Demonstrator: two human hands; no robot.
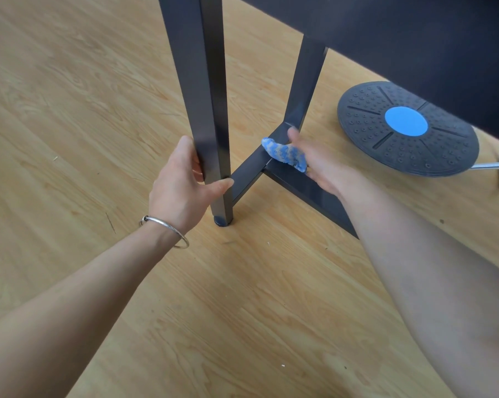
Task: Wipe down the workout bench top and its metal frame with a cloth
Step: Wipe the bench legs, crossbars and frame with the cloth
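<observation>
Laminate floor (70, 81). Frame leg (202, 96) gripped low by curled left hand (185, 179). Soft, light cloth (284, 153) bunched in right hand (320, 165), pressed on crossbar (248, 170) at 3 o'clock of leg; frame judged rigid, steady.

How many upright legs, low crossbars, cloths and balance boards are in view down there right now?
upright legs: 2
low crossbars: 2
cloth: 1
balance board: 1
Total: 6
</observation>
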